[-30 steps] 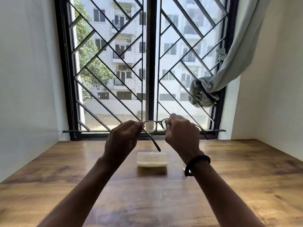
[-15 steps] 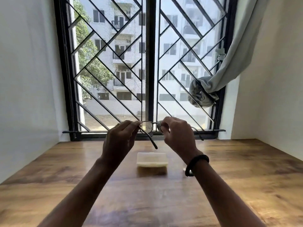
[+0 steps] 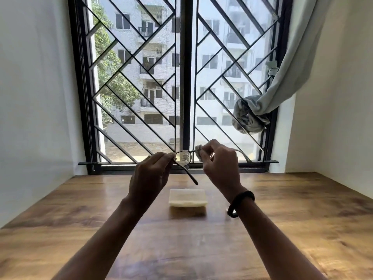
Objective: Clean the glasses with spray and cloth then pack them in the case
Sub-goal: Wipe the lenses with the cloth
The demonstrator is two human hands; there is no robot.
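the glasses (image 3: pixel 184 157) are held up in the air between the two hands, in front of the barred window and above the wooden table (image 3: pixel 80 229). the frame's corner by the hinge is pinched between the curled fingers and thumb of the left hand (image 3: pixel 150 174), and one temple arm (image 3: pixel 189 174) hangs open toward the table. a small pale cloth (image 3: pixel 198 151) is gripped in the curled fingers of the right hand (image 3: pixel 220 164) and pressed against the lens on that side, which is hidden by it. the lens nearer the left hand is seen beaded with droplets. the step in hand is judged to be the wiping of the sprayed lenses. it is best done with the frame steadied close to the lens being rubbed, so that bridge and hinges are not twisted. the lens should be rubbed lightly in small circles, and the wet lens taken with a dry part of the cloth so that no streaks are left. the pale cream case (image 3: pixel 187 198) lies on the table below the hands, well apart from the glasses. no brand, label or writing can be read anywhere, and the case's top is seen plain.
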